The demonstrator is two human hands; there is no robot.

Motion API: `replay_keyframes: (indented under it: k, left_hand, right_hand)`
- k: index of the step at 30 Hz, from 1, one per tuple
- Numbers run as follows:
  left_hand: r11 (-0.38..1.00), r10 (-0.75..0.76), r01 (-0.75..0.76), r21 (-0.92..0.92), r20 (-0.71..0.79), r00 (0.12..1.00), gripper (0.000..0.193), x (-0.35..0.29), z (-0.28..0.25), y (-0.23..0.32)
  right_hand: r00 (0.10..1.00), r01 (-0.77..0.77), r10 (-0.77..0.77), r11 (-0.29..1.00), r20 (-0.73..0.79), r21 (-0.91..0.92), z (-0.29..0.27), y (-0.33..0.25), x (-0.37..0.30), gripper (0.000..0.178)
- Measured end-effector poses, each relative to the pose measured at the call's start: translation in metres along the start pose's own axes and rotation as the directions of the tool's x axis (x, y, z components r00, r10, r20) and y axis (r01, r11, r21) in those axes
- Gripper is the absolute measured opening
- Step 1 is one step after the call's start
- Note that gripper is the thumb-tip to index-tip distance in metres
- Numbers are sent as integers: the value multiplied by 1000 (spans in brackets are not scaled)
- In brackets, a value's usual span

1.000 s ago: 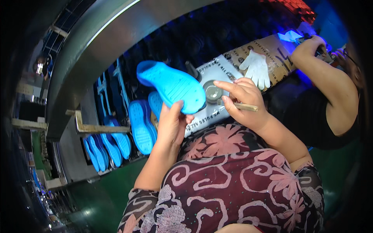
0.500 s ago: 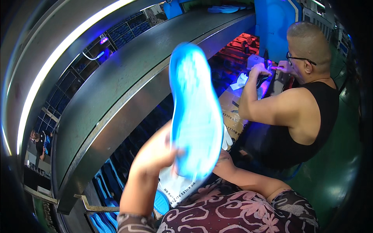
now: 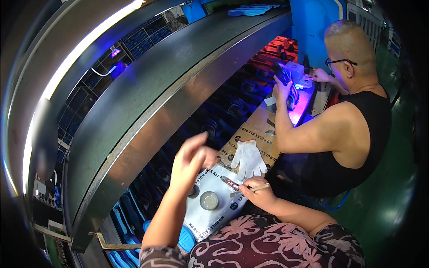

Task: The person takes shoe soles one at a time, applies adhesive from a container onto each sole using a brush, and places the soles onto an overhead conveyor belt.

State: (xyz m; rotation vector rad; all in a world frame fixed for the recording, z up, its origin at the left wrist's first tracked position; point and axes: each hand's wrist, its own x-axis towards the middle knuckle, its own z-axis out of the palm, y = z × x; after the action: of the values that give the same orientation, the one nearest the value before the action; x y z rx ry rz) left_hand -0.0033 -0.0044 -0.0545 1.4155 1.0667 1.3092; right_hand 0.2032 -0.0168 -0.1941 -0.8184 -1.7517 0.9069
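My left hand point(image 3: 187, 163) is raised near the conveyor's front edge, blurred, with its fingers apart and nothing in them. My right hand point(image 3: 259, 194) is closed on a brush point(image 3: 257, 187) with a pale wooden handle, bristles pointing left. By its fingertips is a slim red and grey tool point(image 3: 230, 182); whether that is held too I cannot tell. A small round cup point(image 3: 209, 201) holding a pale liquid stands on the white printed sheet point(image 3: 196, 216), left of the brush. A white glove point(image 3: 248, 160) lies flat just beyond my right hand.
The dark green conveyor belt point(image 3: 147, 85) with its metal side rail point(image 3: 178, 91) runs along my left. Blue soles point(image 3: 252, 10) lie at its far end. A co-worker point(image 3: 344, 120) sits at right, holding a shoe point(image 3: 288, 85). At far left is a blurred dark shape point(image 3: 44, 138).
The blue sole has left my left hand, which is now empty and lower. The cup, glove and my right hand with the brush have come into sight. The co-worker's near hand now lifts a shoe.
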Motion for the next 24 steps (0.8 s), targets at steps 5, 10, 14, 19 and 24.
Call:
replay_keyframes:
  k: [5, 10, 14, 19, 24]
  left_hand:
    - [475, 114, 463, 749, -574, 811, 31, -229, -99, -53]
    - [18, 79, 850, 526, -849, 523, 63, -445, -168, -107]
    - [402, -201, 841, 362, -861, 467, 66, -537, -209, -168]
    - [787, -511, 572, -232, -764, 394, 40, -513, -207, -156]
    - [735, -648, 2, -678, -701, 297, 41, -468, -176, -116]
  right_hand:
    - [991, -18, 3, 994, 136, 110, 33, -5, -4, 28]
    - [962, -137, 95, 979, 257, 151, 79, -24, -11, 31]
    - [947, -93, 22, 974, 320, 208, 123, -51, -40, 30]
    - [905, -283, 206, 944, 371, 167, 162, -44, -62, 28]
    - [894, -381, 346, 921, 285, 78, 164, -34, -69, 30]
